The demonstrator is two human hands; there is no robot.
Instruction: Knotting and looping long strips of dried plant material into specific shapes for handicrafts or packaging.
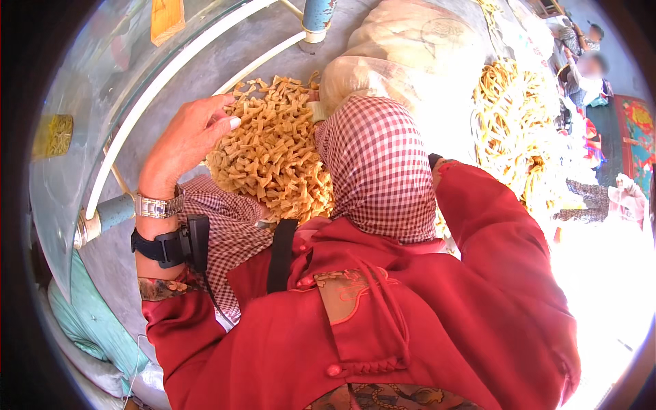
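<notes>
My left hand (197,128) is held over the left side of a large pile of tan knotted strips (277,148). Its thumb and fingers are bent and apart, and no object shows in them. A metal watch and a black strap with a small device circle that wrist. My right hand is out of view behind my knee, covered in red-and-white checked cloth (382,164); only a bit of the wrist with a black band shows beyond the red sleeve (487,200). Some knotted pieces lie loose at the pile's far edge.
Full translucent sacks (410,36) lie beyond the pile. Long yellowish strips (505,118) hang or lie in loops at right, partly washed out by glare. A glass tabletop (72,195) on a white-and-blue tube frame (128,97) curves along the left. People sit at far right.
</notes>
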